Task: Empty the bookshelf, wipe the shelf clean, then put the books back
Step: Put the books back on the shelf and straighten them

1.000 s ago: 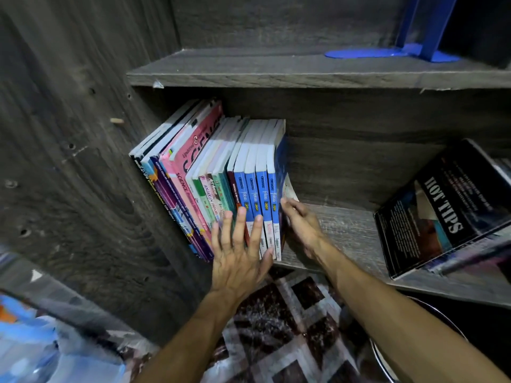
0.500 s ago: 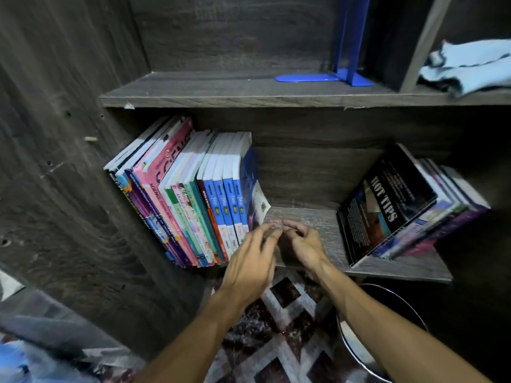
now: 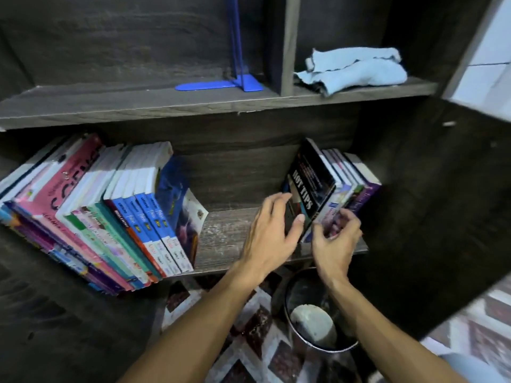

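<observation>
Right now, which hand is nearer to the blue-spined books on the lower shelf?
Left. The left hand is right of the blue-spined books, across a bare gap; the right hand is farther right.

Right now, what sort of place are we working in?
Probably a room in a home, perhaps a study corner: a dark wood-grain bookshelf, rows of colourful paperback schoolbooks, and a round black waste bin on patterned floor tiles.

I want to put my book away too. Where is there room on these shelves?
The bottom shelf is bare in the middle, between the leaning left books and the right books. The top shelf is bare left of the blue bookend. Both ends of the bottom shelf are crowded.
</observation>
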A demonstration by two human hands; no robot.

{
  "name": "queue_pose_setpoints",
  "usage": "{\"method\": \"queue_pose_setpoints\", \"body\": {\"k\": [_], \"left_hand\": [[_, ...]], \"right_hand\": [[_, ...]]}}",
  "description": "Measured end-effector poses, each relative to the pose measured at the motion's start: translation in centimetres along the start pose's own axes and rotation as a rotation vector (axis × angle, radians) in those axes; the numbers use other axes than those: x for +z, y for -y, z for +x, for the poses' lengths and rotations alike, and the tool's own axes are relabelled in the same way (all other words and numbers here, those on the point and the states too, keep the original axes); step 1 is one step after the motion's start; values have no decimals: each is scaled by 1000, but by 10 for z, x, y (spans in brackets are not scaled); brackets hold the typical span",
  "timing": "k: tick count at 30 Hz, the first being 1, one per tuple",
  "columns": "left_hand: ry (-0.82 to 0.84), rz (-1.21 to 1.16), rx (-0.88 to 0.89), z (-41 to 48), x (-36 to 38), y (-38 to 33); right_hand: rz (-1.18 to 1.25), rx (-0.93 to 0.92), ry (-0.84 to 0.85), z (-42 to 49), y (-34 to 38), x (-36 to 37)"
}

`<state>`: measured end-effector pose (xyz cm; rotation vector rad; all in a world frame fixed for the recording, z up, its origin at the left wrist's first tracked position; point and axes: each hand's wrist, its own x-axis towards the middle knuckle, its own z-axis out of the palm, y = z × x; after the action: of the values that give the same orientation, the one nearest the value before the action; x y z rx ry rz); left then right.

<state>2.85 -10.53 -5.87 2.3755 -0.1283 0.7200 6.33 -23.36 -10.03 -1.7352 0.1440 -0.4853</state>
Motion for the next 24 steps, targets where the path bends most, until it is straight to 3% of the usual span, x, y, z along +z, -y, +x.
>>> {"method": "queue_pose_setpoints", "body": {"k": [4, 8, 12, 16, 20, 24], "left_hand": [[65, -63, -125, 19, 36, -24], [116, -49, -233, 32, 64, -34], [41, 17, -271, 42, 71, -29], [-26, 51, -239, 47, 70, -24], [-47, 24, -267, 49, 70, -22], [-30, -10, -248, 46, 67, -14]], "right_hand": [[-9, 54, 4, 29, -17, -19], [-56, -13, 150, 34, -26, -20], [-122, -71, 237, 22, -33, -12], [-171, -163, 213, 15, -36, -4], [-92, -104, 246, 12, -34, 9], [-76, -70, 134, 9, -36, 14]]}}
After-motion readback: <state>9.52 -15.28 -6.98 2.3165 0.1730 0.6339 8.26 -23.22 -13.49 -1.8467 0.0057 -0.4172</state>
